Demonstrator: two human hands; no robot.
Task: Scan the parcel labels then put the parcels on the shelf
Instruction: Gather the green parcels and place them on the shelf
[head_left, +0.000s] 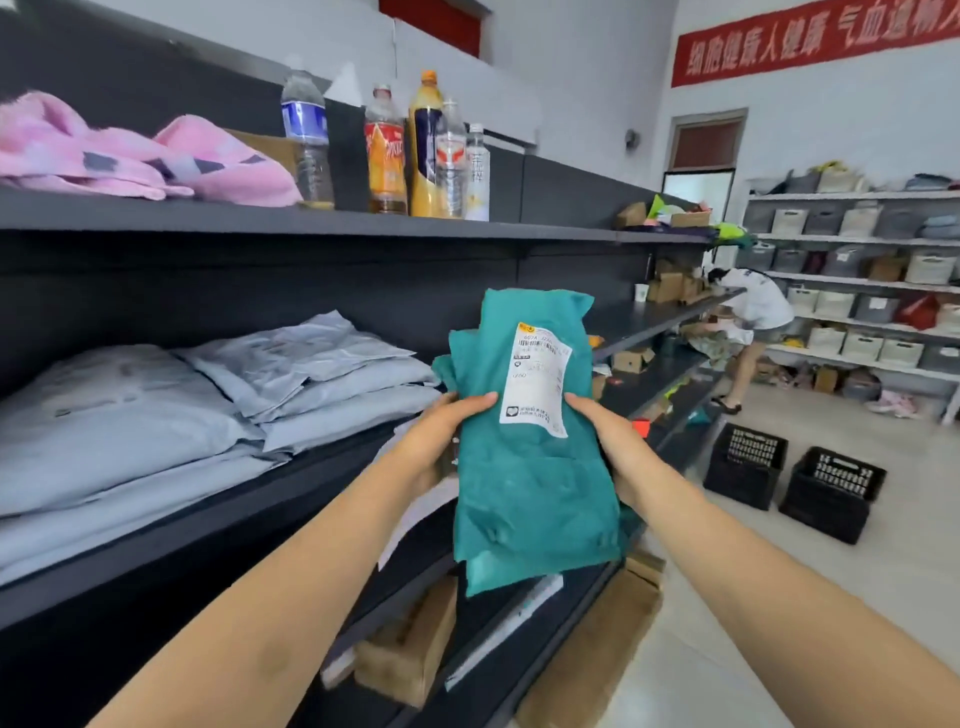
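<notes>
Head view: a person's two bare forearms reach forward from the bottom of the frame. At the centre they hold up a teal plastic parcel (530, 467). It may be several teal bags stacked together, but that cannot be told for sure.

The left hand (441, 441) grips the parcel's edge at 9 o'clock. The right hand (613, 447) grips the edge at 3 o'clock. Each thumb lies on the front face, and the other fingers are hidden behind. The parcel stands upright with its white label (537, 382) turned towards the camera. This is probably so the print can be read or scanned (no scanner is visible).

The parcel hangs in the air in front of a dark metal shelf (234, 514), which fills the frame from 7 to 11 o'clock, and it does not rest on that shelf. At 9 o'clock, flat grey parcels (156, 415) lie overlapping on the middle level. There is bare shelf beside them, next to the left hand, which looks a likely spot for the teal one.

On the top level, drink bottles (410, 150) stand at 12 o'clock, and pink cloth (130, 150) lies at 10 o'clock. Two black crates (789, 478) sit on the floor at 3 o'clock. At 2 o'clock, well away, another person (753, 317) bends over.
</notes>
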